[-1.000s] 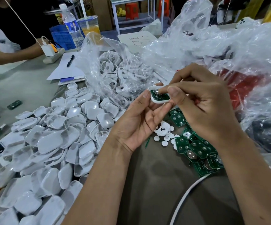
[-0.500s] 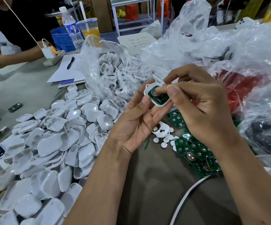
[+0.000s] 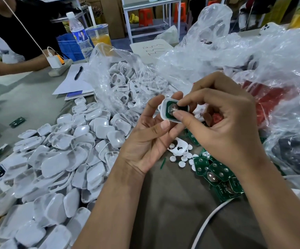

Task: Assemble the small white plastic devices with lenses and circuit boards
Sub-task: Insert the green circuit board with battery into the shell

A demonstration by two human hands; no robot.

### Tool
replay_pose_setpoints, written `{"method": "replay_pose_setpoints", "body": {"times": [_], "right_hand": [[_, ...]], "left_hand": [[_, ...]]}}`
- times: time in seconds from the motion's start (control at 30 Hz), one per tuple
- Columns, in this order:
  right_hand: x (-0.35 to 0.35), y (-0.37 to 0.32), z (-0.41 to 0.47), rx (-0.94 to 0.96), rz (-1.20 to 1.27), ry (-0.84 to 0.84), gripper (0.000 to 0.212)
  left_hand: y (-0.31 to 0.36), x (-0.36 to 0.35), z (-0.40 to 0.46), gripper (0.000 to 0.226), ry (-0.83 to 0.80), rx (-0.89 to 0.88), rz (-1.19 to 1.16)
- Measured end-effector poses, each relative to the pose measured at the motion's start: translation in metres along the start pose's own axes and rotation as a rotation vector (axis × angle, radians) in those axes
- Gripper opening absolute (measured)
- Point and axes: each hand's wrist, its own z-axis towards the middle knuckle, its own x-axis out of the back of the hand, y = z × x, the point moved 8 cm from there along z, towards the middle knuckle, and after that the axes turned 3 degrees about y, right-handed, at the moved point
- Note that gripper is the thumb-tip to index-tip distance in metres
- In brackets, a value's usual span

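Your left hand (image 3: 145,139) grips the white shell (image 3: 165,115) at frame centre, right hand (image 3: 224,123) fingertips pinching the circuit board (image 3: 170,112) in; uneven pressure could seat it crooked.

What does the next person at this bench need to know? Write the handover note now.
Left hand holds a white shell by its edges. Right hand presses a green circuit board down inside that shell with thumb and forefinger.
Spare boards lie under the right wrist, small white discs beside them, a shell pile on the left.
Done: board in the shell. Left: seating unconfirmed; no lens or cover visible on it.
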Motion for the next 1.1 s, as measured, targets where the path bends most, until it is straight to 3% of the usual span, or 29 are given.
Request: {"method": "replay_pose_setpoints", "body": {"times": [1.1], "right_hand": [[-0.013, 0.006, 0.000, -0.061, -0.077, -0.159, 0.017]], "left_hand": [[0.001, 0.000, 0.000, 0.047, 0.003, -0.007, 0.054]]}}
